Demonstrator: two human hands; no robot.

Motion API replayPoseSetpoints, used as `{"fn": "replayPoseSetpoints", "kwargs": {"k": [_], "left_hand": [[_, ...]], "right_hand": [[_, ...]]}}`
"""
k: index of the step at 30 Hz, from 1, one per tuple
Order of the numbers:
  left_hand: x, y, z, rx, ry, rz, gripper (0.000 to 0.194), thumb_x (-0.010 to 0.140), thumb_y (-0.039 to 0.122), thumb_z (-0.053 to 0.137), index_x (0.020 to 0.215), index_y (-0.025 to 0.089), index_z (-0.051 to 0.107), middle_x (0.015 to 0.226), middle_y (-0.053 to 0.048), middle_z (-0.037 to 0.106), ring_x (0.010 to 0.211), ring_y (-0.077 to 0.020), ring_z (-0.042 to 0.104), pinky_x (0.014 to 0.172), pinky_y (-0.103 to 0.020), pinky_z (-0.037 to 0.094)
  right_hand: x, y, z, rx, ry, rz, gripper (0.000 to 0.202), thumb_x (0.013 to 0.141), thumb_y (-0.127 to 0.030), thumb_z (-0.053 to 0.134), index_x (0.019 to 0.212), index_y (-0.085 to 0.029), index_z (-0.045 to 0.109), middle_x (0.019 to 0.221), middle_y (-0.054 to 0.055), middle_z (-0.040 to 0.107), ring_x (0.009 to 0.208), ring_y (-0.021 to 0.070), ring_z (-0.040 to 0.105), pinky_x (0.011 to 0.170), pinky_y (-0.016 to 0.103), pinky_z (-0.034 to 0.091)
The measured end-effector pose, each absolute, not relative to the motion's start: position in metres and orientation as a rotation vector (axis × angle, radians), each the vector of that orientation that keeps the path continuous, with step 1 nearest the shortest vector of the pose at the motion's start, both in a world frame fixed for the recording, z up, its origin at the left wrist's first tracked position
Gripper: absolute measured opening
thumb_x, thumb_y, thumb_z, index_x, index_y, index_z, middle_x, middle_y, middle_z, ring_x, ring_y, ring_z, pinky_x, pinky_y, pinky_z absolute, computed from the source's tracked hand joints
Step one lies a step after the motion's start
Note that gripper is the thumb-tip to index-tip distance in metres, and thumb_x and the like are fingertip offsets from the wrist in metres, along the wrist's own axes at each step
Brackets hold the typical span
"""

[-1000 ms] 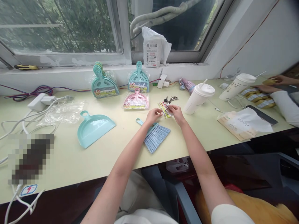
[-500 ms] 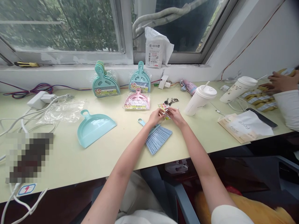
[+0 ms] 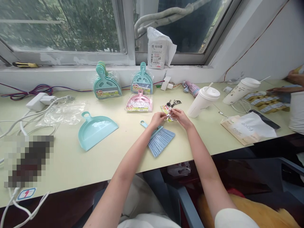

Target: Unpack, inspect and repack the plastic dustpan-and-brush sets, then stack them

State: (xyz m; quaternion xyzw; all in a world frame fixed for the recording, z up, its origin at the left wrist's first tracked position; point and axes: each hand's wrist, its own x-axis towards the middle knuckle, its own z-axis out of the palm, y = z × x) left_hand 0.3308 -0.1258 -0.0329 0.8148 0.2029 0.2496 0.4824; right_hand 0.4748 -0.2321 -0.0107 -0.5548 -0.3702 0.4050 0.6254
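My left hand (image 3: 158,119) and my right hand (image 3: 180,117) meet above the table, both closed with fingertips pinched on a crumpled, shiny clear plastic wrapper (image 3: 170,117). Behind the fingers lies a colourful green-and-yellow label card (image 3: 164,109). Under my left wrist is a hand brush (image 3: 161,142) with blue bristles and a teal handle, partly covered by my forearm. To the left a teal dustpan (image 3: 98,129) rests on the table. A set of keys (image 3: 174,103) lies just beyond my hands.
Packaged dustpan sets stand at the back: a teal stack (image 3: 106,84), another teal one (image 3: 142,79) and a pink one (image 3: 139,102). White cups (image 3: 203,101) are on the right. Clear plastic (image 3: 64,114) and cables lie left. A co-worker's hand (image 3: 294,79) is far right, near yellow packs (image 3: 268,104).
My hands stay almost in place; the fingers shift slightly on the plastic wrapper. At the far right, the co-worker's hands and sleeve have moved right.
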Motion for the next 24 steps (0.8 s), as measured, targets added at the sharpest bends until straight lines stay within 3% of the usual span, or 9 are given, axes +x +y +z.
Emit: {"fn": "replayPoseSetpoints", "kwargs": {"k": [11, 24], "left_hand": [[0.327, -0.122, -0.027, 1.883, 0.544, 0.655, 0.025, 0.07, 0.038, 0.07, 0.079, 0.015, 0.074, 0.076, -0.005, 0.07, 0.067, -0.0141, 0.055, 0.065, -0.026, 0.041], [0.323, -0.116, -0.031, 1.871, 0.488, 0.675, 0.022, 0.066, 0.024, 0.071, 0.087, 0.016, 0.074, 0.085, -0.005, 0.072, 0.065, -0.0113, 0.054, 0.064, -0.025, 0.042]], "right_hand": [[0.481, -0.241, -0.003, -1.357, -0.884, 0.866, 0.032, 0.072, -0.05, 0.068, 0.09, -0.023, 0.07, 0.093, 0.002, 0.068, 0.069, 0.0101, 0.056, 0.058, 0.022, 0.04], [0.485, -0.243, -0.003, -1.362, -0.855, 0.813, 0.037, 0.07, -0.05, 0.07, 0.096, -0.024, 0.069, 0.087, 0.002, 0.068, 0.068, 0.0101, 0.056, 0.059, 0.022, 0.043]]}}
